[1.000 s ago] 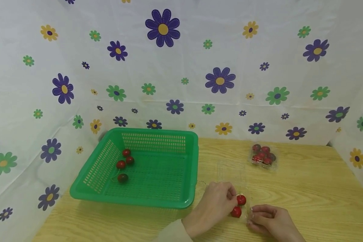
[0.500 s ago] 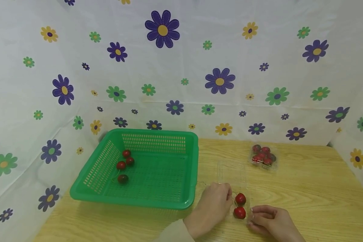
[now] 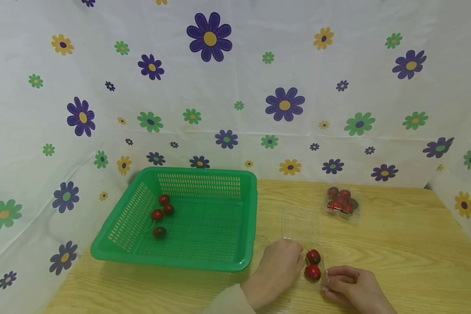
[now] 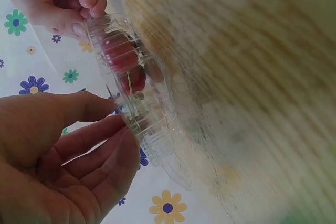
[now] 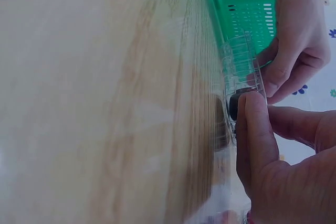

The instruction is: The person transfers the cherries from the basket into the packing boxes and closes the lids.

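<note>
Two red cherries (image 3: 313,264) with green stems lie in the base of a clear plastic clamshell box (image 3: 300,224), its lid laid back. My left hand (image 3: 276,270) is at the box's left side. Its fingertips pinch together near the stem ends, which run toward them; the exact grip is partly hidden. In the left wrist view a green stem (image 4: 130,90) hangs from a cherry (image 4: 118,53) behind the clear wall. My right hand (image 3: 355,285) grips the box's right edge between thumb and fingers, as the right wrist view also shows on the box wall (image 5: 239,59).
A green plastic basket (image 3: 172,261) with several cherries (image 3: 157,214) at its left stands to the left. Another clear box (image 3: 341,203), filled with cherries, is at the back right. A flowered white cloth (image 3: 243,74) rises behind the wooden table (image 3: 408,244).
My left hand has turned slightly and shifted, uncovering the stems. The lower cherry has moved right, and both now sit a little higher near the box's right wall. My right hand stays put.
</note>
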The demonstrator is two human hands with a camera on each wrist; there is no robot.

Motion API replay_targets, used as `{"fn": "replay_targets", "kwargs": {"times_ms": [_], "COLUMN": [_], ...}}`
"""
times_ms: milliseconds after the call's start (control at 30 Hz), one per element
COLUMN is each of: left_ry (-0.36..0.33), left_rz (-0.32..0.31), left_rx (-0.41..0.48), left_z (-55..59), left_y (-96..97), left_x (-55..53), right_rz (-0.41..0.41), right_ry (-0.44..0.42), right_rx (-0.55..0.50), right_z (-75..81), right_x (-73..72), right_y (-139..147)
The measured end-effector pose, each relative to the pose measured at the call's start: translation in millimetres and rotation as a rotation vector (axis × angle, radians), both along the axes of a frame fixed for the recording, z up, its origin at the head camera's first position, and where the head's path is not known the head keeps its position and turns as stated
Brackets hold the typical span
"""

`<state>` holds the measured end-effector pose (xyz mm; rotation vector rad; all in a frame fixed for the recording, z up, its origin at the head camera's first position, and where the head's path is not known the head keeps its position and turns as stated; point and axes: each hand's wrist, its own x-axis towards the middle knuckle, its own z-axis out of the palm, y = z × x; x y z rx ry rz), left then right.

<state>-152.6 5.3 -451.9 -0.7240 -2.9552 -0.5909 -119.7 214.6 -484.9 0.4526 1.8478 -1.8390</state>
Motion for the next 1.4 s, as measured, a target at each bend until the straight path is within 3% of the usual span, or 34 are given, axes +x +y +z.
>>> {"fn": "replay_targets", "kwargs": {"times_ms": [300, 500, 933, 1067, 1267, 1400], "left_ry": [0.024, -0.014, 0.059, 0.036, -0.031, 0.019], "left_rz": [-0.01, 0.0, -0.024, -0.014, -0.01, -0.036], "left_rx": [-0.018, -0.043, -0.062, -0.068, -0.041, -0.049], "left_z": [-0.5, -0.3, -2.8, -1.8, 1.6, 2.3], "left_y": [-0.9, 0.3, 0.0, 0.3, -0.4, -1.5], "left_x": [-0.4, 1.7, -1.2, -0.2, 2.3, 4.4], "right_rz": [0.013, -0.012, -0.016, -0.044, -0.01, 0.011], "right_ry": [0.006, -0.008, -0.005, -0.011, -0.009, -0.007], "right_rx": [0.008, 0.018, 0.026, 0.036, -0.006, -0.035], "right_z": [0.0, -0.8, 1.6, 1.8, -0.7, -1.5], "right_x": [0.3, -0.5, -2.9, -2.4, -0.2, 0.5], "right_y": [0.8, -2.3, -3.2, -5.6, -0.6, 2.3]}}
